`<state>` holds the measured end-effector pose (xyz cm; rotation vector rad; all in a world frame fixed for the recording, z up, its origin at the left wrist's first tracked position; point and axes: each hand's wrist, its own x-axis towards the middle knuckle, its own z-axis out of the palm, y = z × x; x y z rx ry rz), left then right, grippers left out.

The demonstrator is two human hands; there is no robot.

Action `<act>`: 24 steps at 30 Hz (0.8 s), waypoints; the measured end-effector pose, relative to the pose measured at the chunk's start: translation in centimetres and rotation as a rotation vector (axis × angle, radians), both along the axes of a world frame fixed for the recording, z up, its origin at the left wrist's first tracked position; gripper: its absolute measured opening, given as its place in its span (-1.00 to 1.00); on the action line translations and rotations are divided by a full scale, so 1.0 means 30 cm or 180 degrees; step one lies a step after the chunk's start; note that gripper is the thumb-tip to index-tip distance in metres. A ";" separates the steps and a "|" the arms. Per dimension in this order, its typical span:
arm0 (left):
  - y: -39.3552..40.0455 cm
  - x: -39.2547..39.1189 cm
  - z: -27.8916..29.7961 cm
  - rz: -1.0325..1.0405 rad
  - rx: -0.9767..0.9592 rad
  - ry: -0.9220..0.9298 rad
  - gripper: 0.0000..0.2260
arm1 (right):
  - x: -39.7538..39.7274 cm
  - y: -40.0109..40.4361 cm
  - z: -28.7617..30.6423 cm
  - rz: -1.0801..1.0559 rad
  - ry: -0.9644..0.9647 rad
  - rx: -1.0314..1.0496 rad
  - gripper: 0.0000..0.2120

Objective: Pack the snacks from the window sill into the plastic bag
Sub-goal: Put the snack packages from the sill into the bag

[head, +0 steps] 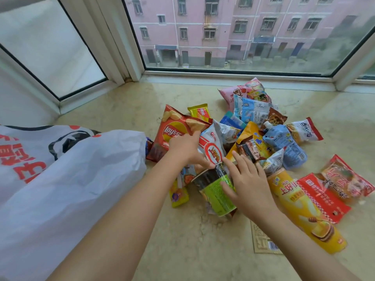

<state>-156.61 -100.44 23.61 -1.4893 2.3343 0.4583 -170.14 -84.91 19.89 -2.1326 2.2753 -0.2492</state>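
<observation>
Head view: snacks piled on marble window sill, just right of white plastic bag with red print, which lies on the sill at left. Left hand sits on the pile, fingertips on the red Lay's chip bag, thumb curled against the white-red Oishi packet; cannot tell whether it actually grips either. Right hand lies fingers spread and fairly straight over the green chip can, thumb against its side, touching, not closed round it. Can lies tilted at front of pile. Yellow chip can just right of right hand, on its side. Red packets further right; blue pouch and pink bag behind
</observation>
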 end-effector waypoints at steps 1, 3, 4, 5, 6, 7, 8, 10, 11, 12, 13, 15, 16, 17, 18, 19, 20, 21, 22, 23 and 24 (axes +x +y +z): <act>0.004 0.020 -0.012 0.0128 0.0071 0.0193 0.00 | 0.007 -0.004 -0.006 0.0001 0.0030 -0.0006 -0.41; 0.013 0.050 -0.034 0.0348 0.0131 0.0479 -0.07 | 0.021 -0.011 -0.019 0.0017 0.0084 -0.0019 -0.40; 0.021 0.062 -0.045 0.0436 0.0166 0.0577 -0.10 | 0.029 -0.013 -0.023 0.0016 0.0104 -0.0006 -0.39; 0.033 0.074 -0.057 0.0513 0.0206 0.0652 -0.12 | 0.039 -0.016 -0.027 0.0005 0.0114 0.0014 -0.38; 0.045 0.087 -0.068 0.0592 0.0230 0.0704 -0.13 | 0.048 -0.017 -0.028 -0.0012 0.0110 0.0025 -0.38; 0.057 0.101 -0.080 0.0676 0.0223 0.0753 -0.14 | 0.056 -0.019 -0.031 -0.0032 0.0103 0.0020 -0.38; 0.068 0.117 -0.090 0.0759 0.0185 0.0805 -0.17 | 0.063 -0.021 -0.029 -0.0052 0.0083 0.0019 -0.38; 0.086 0.152 -0.105 0.0909 0.0041 0.0936 -0.23 | 0.075 -0.028 -0.022 -0.0063 0.0023 0.0017 -0.40; 0.094 0.171 -0.105 0.0996 -0.0042 0.1018 -0.26 | 0.079 -0.034 -0.022 -0.0064 -0.0007 -0.0005 -0.42; 0.101 0.194 -0.101 0.1122 -0.0109 0.1128 -0.29 | 0.082 -0.043 -0.019 -0.0074 -0.0053 -0.0032 -0.43; 0.106 0.222 -0.091 0.1297 -0.0161 0.1288 -0.30 | 0.086 -0.058 -0.013 -0.0089 -0.0106 -0.0058 -0.43; 0.111 0.284 -0.056 0.1777 -0.0244 0.1650 -0.29 | 0.090 -0.089 0.001 -0.0131 -0.0227 -0.0058 -0.41; 0.106 0.321 -0.040 0.2017 -0.0334 0.1798 -0.28 | 0.096 -0.109 0.010 -0.0140 -0.0303 0.0000 -0.40; 0.099 0.360 -0.025 0.2203 -0.0455 0.1874 -0.28 | 0.105 -0.127 0.017 -0.0126 -0.0374 0.0097 -0.40; 0.094 0.396 -0.015 0.2336 -0.0584 0.1871 -0.28 | 0.119 -0.142 0.022 -0.0068 -0.0414 0.0168 -0.40; 0.089 0.427 -0.007 0.2418 -0.0711 0.1829 -0.29 | 0.141 -0.153 0.024 0.0027 -0.0408 0.0176 -0.41; 0.084 0.450 -0.003 0.2459 -0.0810 0.1779 -0.29 | 0.172 -0.158 0.023 0.0159 -0.0367 0.0170 -0.42; 0.082 0.466 0.000 0.2473 -0.0876 0.1746 -0.29 | 0.213 -0.154 0.017 0.0292 -0.0328 0.0170 -0.43; 0.082 0.475 0.000 0.2473 -0.0908 0.1723 -0.28 | 0.261 -0.146 0.005 0.0402 -0.0321 0.0207 -0.44; 0.083 0.481 0.000 0.2462 -0.0923 0.1701 -0.27 | 0.313 -0.136 -0.021 0.0477 -0.0328 0.0278 -0.44; 0.085 0.486 0.001 0.2445 -0.0936 0.1668 -0.26 | 0.368 -0.126 -0.044 0.0509 -0.0320 0.0424 -0.45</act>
